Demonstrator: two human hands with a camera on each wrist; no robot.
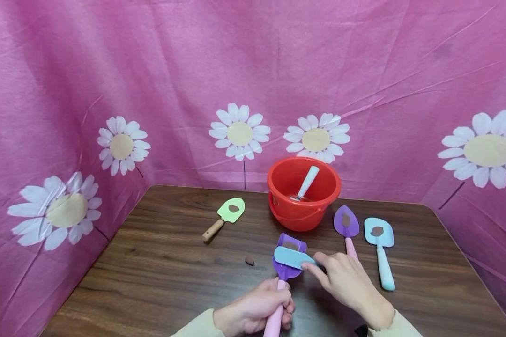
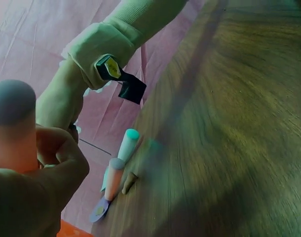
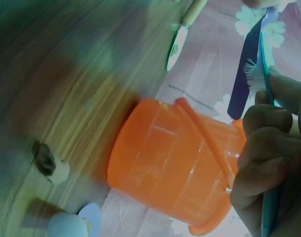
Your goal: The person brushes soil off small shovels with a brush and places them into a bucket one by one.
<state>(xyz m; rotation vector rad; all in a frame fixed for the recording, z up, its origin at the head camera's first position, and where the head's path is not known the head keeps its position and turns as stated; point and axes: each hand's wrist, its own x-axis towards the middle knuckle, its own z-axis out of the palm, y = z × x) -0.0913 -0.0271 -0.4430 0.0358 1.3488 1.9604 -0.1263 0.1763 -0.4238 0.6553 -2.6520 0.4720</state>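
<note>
My left hand [image 1: 263,304] grips the pink handle of a purple toy shovel [image 1: 283,272], its blade tilted up off the table. A brown patch shows on that blade, partly covered by a light blue brush [image 1: 292,257]. The brush is pinched between the thumb and fingers of my right hand [image 1: 347,281]. From the right wrist view, white bristles [image 3: 251,74] point toward the purple blade; whether they touch it I cannot tell. In the left wrist view my left hand [image 2: 37,192] wraps the handle, whose blurred end stands close to the camera.
A red bucket [image 1: 299,213] holds a white-handled tool [image 1: 308,181]. Left of it lies a green trowel [image 1: 231,210]; to the right, a purple trowel [image 1: 346,223] and a light blue shovel [image 1: 379,234], all with brown patches. A brown lump [image 1: 249,261] lies on the wooden table [image 1: 173,281].
</note>
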